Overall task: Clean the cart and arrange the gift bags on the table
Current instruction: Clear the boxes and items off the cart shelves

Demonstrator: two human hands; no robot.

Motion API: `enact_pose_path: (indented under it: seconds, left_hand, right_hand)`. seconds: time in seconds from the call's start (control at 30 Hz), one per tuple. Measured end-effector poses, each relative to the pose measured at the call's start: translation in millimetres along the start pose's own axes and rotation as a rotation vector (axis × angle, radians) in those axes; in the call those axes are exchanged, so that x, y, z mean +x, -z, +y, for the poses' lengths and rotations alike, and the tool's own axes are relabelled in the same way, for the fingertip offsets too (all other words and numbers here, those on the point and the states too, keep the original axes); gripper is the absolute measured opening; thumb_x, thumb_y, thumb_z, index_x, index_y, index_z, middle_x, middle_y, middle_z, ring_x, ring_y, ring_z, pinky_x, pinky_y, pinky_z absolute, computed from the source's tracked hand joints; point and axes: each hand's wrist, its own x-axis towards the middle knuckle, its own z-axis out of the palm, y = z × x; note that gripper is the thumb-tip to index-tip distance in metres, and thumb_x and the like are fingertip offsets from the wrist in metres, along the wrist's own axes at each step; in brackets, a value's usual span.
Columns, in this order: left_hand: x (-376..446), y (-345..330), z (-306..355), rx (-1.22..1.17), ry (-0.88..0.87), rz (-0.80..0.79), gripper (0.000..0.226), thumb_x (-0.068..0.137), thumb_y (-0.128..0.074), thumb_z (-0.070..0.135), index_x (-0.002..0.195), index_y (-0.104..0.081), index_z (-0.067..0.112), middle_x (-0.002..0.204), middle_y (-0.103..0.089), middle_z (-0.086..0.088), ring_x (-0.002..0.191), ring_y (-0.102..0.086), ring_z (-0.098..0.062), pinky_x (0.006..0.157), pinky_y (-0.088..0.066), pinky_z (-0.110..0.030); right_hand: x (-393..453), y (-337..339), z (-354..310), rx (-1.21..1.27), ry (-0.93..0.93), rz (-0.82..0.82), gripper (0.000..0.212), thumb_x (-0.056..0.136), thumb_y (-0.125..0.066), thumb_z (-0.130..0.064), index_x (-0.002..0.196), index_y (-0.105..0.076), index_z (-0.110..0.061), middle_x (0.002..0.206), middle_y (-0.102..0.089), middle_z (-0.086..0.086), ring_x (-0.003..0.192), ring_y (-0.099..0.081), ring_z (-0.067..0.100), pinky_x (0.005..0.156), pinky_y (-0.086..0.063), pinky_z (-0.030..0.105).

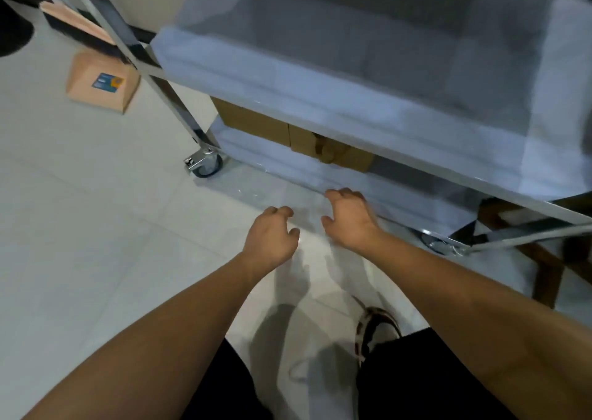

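Note:
A steel cart (153,67) stands in front of me, its shelves wrapped in cloudy clear plastic film (320,92). Brown paper packages (256,121), one with what looks like a handle, lie on the bottom shelf. Both my hands are low, by the bottom shelf's front edge. My left hand (272,237) has its fingers curled on loose film that hangs toward my legs. My right hand (349,217) curls its fingers over the film at the shelf edge. The view is blurred, so the exact grips are hard to make out.
A peach cardboard box (99,83) with a blue label sits on the white tiled floor at the left. The cart's front-left caster (205,163) is nearby. Dark wooden legs (544,275) stand at the right behind the cart. My shoe (374,326) is below.

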Motion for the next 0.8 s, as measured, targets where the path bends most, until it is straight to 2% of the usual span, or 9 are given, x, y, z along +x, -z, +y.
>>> enact_pose_path:
  seconds: [0.1,0.17,0.23,0.37,0.47,0.57,0.7,0.77,0.8]
  left_hand:
    - [37,-12,-6,0.007,-0.057,0.072,0.046,0.098,-0.06,0.028,0.141,-0.053,0.016,0.139,-0.053,-0.01,0.122,-0.055,-0.028,0.102,-0.041,-0.031]
    - [49,-18,-11,-0.02,-0.08,0.114,0.046,0.097,-0.06,0.029,0.141,-0.054,0.016,0.14,-0.053,-0.009,0.122,-0.055,-0.028,0.101,-0.041,-0.031]
    - [49,-21,-14,-0.072,-0.071,0.123,0.045,0.097,-0.06,0.029,0.14,-0.054,0.018,0.138,-0.053,-0.008,0.12,-0.056,-0.027,0.098,-0.04,-0.028]
    - [39,-15,-13,-0.142,-0.042,0.085,0.043,0.096,-0.063,0.033,0.137,-0.057,0.02,0.136,-0.057,-0.006,0.118,-0.058,-0.025,0.096,-0.042,-0.029]
    - [45,-2,-3,-0.245,-0.01,0.112,0.039,0.099,-0.059,0.037,0.132,-0.061,0.017,0.131,-0.063,-0.006,0.12,-0.058,-0.026,0.098,-0.043,-0.031]
    - [52,4,6,-0.436,0.057,0.155,0.036,0.102,-0.053,0.041,0.124,-0.067,0.015,0.123,-0.067,-0.006,0.117,-0.059,-0.027,0.096,-0.045,-0.032]
    - [53,0,6,-0.615,0.122,0.148,0.033,0.099,-0.055,0.046,0.111,-0.067,0.017,0.117,-0.067,-0.008,0.111,-0.061,-0.031,0.1,-0.05,-0.043]
    - [55,2,8,-0.82,0.168,0.109,0.03,0.097,-0.059,0.05,0.106,-0.061,0.021,0.113,-0.065,-0.006,0.106,-0.062,-0.029,0.095,-0.055,-0.046]
    - [56,4,9,-0.962,0.195,0.066,0.032,0.097,-0.06,0.049,0.109,-0.059,0.02,0.113,-0.064,-0.006,0.105,-0.062,-0.028,0.091,-0.057,-0.044]
  right_hand:
    - [45,-6,2,-0.054,0.08,0.088,0.064,0.095,-0.056,-0.022,0.153,-0.029,-0.02,0.156,-0.031,0.006,0.133,-0.044,0.032,0.107,-0.042,0.044]
    - [70,-7,2,-0.048,0.046,0.167,0.069,0.093,-0.057,-0.016,0.153,-0.024,-0.026,0.157,-0.027,0.001,0.132,-0.045,0.033,0.105,-0.042,0.047]
    - [83,-7,4,-0.057,-0.018,0.189,0.066,0.093,-0.058,-0.017,0.15,-0.027,-0.027,0.153,-0.035,0.004,0.127,-0.05,0.036,0.1,-0.045,0.049]
    - [70,-1,10,-0.016,-0.205,0.005,0.05,0.094,-0.061,-0.025,0.141,-0.044,-0.016,0.137,-0.054,0.012,0.122,-0.057,0.035,0.09,-0.048,0.042]
    - [50,-1,3,-0.123,-0.112,0.011,0.035,0.094,-0.057,-0.026,0.127,-0.059,-0.016,0.126,-0.059,0.011,0.109,-0.061,0.032,0.082,-0.048,0.035]
    - [27,-8,-10,-0.144,-0.014,0.036,0.025,0.095,-0.055,-0.032,0.112,-0.064,-0.016,0.112,-0.064,0.011,0.092,-0.06,0.029,0.073,-0.044,0.031]
    - [0,-15,-21,-0.354,0.115,0.014,0.027,0.099,-0.051,-0.03,0.117,-0.063,-0.015,0.115,-0.066,0.012,0.105,-0.064,0.031,0.073,-0.043,0.034]
    - [-13,-15,-25,-0.403,0.159,-0.012,0.024,0.099,-0.05,-0.029,0.113,-0.063,-0.015,0.114,-0.066,0.013,0.105,-0.063,0.033,0.073,-0.042,0.034]
    - [-19,-15,-28,-0.414,0.182,-0.019,0.021,0.099,-0.049,-0.029,0.109,-0.062,-0.016,0.112,-0.066,0.013,0.104,-0.064,0.034,0.072,-0.042,0.035]
